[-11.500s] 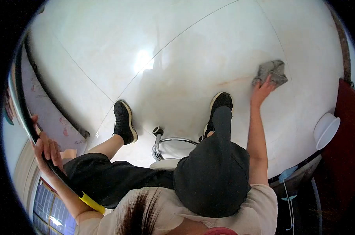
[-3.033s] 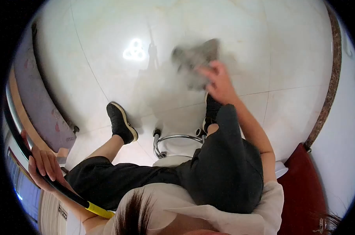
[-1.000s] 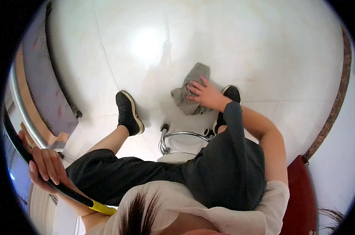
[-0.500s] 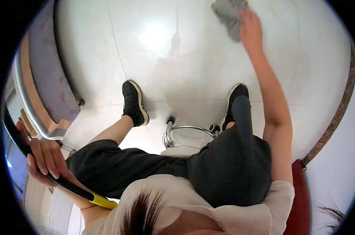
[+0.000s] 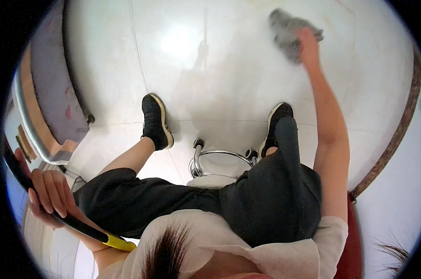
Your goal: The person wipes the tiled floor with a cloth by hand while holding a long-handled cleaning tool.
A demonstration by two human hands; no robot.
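Note:
A crumpled grey cloth (image 5: 289, 35) lies on the pale tiled floor (image 5: 229, 88), slightly blurred, towards the top right. My right hand (image 5: 308, 44) is on its right side, pressing or gripping it, with the arm stretched out past my knee. At the lower left, the fingers of my left hand (image 5: 50, 197) wrap round a black curved bar (image 5: 80, 227) with a yellow sleeve at its lower end. The bar runs past my left forearm.
My black shoes (image 5: 155, 122) stand apart on the floor. Between them is a stool's chrome base (image 5: 220, 152) with casters. A purple-grey padded panel (image 5: 57, 83) curves along the left. At the right are a brown skirting strip (image 5: 391, 149) and a dark red object (image 5: 352, 242).
From near my right shoe, my right hand has swept the cloth forward and to the right, then slightly back and further right in the last half second. My left hand stays on the bar.

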